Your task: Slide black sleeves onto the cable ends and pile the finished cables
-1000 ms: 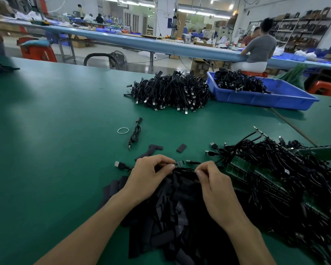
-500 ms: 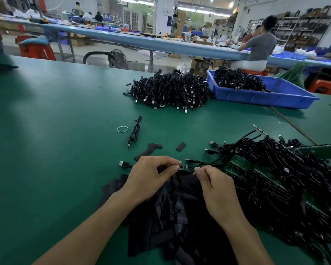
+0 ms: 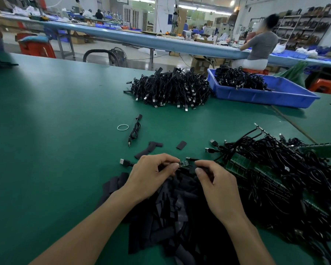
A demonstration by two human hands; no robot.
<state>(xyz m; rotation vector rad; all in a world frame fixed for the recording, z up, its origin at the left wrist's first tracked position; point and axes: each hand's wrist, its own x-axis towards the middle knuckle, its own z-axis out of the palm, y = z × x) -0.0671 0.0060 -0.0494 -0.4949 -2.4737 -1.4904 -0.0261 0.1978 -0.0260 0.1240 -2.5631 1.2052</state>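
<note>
Green matted table (image 3: 46, 150) fills the view. Biggest load on it is the tangle of black cables over green circuit-board strips (image 3: 287, 180), at 3 o'clock from your hands and running to the right edge. Next is the heap of flat black sleeves (image 3: 176, 217) at 6 o'clock, directly under both your wrists. Blue plastic tray (image 3: 266, 97) sits at 1 o'clock on the far side, with black cable bundles (image 3: 239, 79) in its back half. Pile of finished black coiled cables (image 3: 170, 88) is at 12 o'clock, just beside the tray's left wall. Can't tell if they touch.

Your left hand (image 3: 151, 175) and right hand (image 3: 216, 186) sit over the far edge of the sleeve heap, knuckles up, near each other but apart.
- Left: thumb and forefinger clamped on the small dark circuit board at the cable end (image 3: 183, 163), other fingers curled under.
- Right: fingers curled, thumb and forefinger pinching a short black sleeve (image 3: 193, 168) just right of that board. Board shows bare between your hands. Sleeve edge is hard to read against the black heap.

Silver USB plug (image 3: 122, 162) on a black lead sticks out from under your left hand at 9 o'clock.

Small stuff, all on the mat at 11 to 12 o'clock, between your hands and the finished pile:
- single coiled black cable (image 3: 135, 130)
- two overlapping loose sleeves (image 3: 149, 149)
- one lone loose sleeve (image 3: 181, 145)
- white rubber band (image 3: 122, 127), just left of the single cable
</note>
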